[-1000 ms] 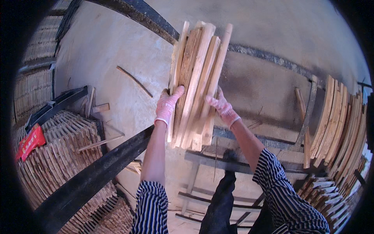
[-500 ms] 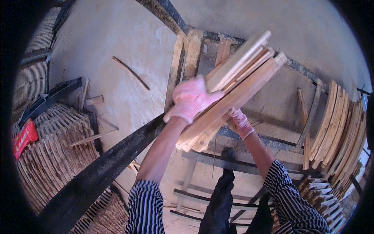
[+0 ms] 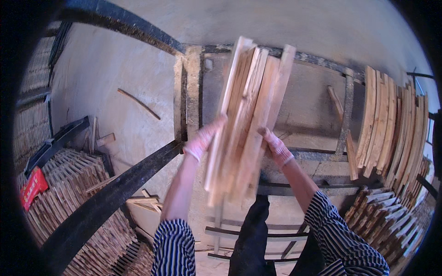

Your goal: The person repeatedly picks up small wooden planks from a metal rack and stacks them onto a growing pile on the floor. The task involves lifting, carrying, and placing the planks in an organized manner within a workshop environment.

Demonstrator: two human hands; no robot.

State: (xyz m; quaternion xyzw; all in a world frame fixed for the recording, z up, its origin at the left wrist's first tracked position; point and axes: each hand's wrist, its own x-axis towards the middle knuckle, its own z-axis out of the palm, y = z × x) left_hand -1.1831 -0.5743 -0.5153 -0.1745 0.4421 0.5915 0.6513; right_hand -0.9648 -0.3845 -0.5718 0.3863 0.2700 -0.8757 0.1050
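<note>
A bundle of wooden boards [image 3: 244, 124] is held up between my two hands, its lower ends smeared by motion. My left hand [image 3: 206, 137], in a pink knit glove, is closed against the bundle's left side. On the right side, my right hand [image 3: 276, 145], gloved alike, grips the outer board, with the thumb showing and the other fingers hidden behind the wood. The boards stand nearly lengthwise in view, their far ends uneven and leaning slightly right.
A dark metal frame [image 3: 133, 177] runs from lower left to the middle. Stacked slats [image 3: 87, 202] with a red packet [image 3: 33, 187] lie at left. Long boards [image 3: 377, 119] lean at right above another stack [image 3: 386, 216]. A loose stick [image 3: 138, 104] lies on the floor.
The bundle has turned from a rightward slant to nearly upright in view. My left hand has moved from the bundle's top to its left side. The view has shifted somewhat.
</note>
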